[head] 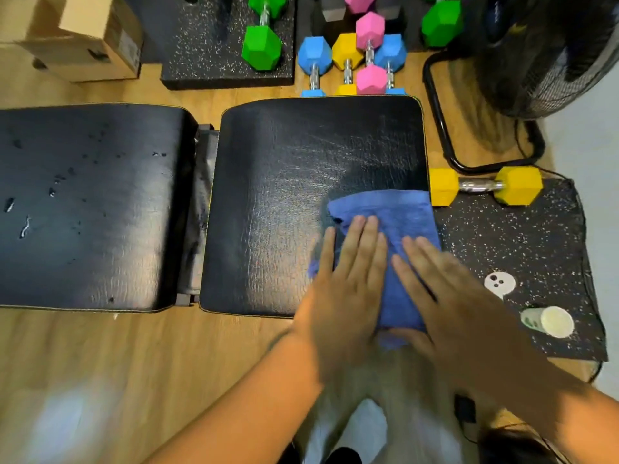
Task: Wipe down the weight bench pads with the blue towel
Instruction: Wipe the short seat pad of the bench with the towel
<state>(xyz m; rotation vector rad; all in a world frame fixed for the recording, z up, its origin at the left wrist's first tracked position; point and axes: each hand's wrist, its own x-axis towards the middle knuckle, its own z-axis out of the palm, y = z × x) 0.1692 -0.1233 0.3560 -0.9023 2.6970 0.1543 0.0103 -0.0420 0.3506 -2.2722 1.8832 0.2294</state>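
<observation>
The blue towel [392, 236] lies on the near right corner of the right bench pad [301, 195], its long axis running from the far edge of the pad back toward you, with the near end spilling off the pad's front edge. Both your hands are flat on it: your left hand [348, 283] presses down with fingers spread and straight, your right hand [449, 293] does the same just beside it, palm down, nothing clutched in either. The right hand looks blurred. The pad's long side runs left to right across your view, and faint smeared streaks show on its far half. Across a narrow gap, the left bench pad [90, 205] sits in line with it, dotted with droplets. On the speckled mat [522, 236] to your right, a yellow dumbbell [485, 186] lies sideways, touching the pad's right edge, and a white cup [549, 321] lies tipped over nearer you. Coloured dumbbells [361, 58] cluster beyond the pad.
</observation>
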